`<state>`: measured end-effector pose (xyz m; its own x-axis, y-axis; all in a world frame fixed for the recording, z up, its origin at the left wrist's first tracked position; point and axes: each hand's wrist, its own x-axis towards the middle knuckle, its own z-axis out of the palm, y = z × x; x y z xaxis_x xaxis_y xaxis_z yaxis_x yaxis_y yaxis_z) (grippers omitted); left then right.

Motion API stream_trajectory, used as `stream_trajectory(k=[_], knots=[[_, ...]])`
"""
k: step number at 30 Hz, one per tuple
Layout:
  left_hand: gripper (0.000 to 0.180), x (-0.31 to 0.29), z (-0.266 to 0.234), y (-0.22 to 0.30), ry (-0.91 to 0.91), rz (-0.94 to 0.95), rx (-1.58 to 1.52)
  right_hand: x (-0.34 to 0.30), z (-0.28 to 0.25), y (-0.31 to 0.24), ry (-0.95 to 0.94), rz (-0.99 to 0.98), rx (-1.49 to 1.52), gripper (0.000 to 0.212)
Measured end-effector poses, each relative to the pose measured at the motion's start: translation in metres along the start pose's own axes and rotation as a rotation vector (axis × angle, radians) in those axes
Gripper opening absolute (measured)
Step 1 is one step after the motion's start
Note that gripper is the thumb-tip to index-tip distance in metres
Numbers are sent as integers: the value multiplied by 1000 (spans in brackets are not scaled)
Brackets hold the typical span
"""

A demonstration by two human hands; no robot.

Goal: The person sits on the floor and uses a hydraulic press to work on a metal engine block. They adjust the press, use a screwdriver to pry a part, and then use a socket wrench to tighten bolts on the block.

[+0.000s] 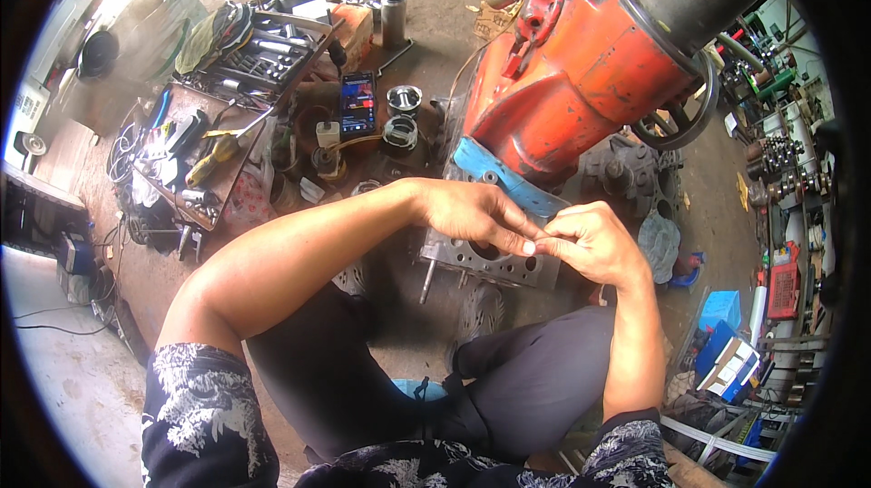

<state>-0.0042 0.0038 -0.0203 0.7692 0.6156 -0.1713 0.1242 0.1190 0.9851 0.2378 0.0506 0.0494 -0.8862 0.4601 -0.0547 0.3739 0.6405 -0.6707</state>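
presently, left hand (pixel 472 216) and right hand (pixel 596 241) touch over the near grey metal block (pixel 454 252); whether they grip something, i cannot tell.

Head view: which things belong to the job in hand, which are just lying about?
Likely the job:
- left hand and right hand, fingers meeting over the block; anything pinched is too small to tell
- grey metal block
- red machine on or against it

Apparently lying about:
- phone
- metal flask
- light-blue box
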Motion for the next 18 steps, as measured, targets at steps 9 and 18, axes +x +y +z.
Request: stream_trajectory(k=[9, 18], knots=[[54, -1, 0, -1, -10, 0, -4, 1, 1, 0, -4, -18, 35, 18], [54, -1, -1, 0, -23, -12, 0, 1, 0, 0, -4, 7, 23, 18]])
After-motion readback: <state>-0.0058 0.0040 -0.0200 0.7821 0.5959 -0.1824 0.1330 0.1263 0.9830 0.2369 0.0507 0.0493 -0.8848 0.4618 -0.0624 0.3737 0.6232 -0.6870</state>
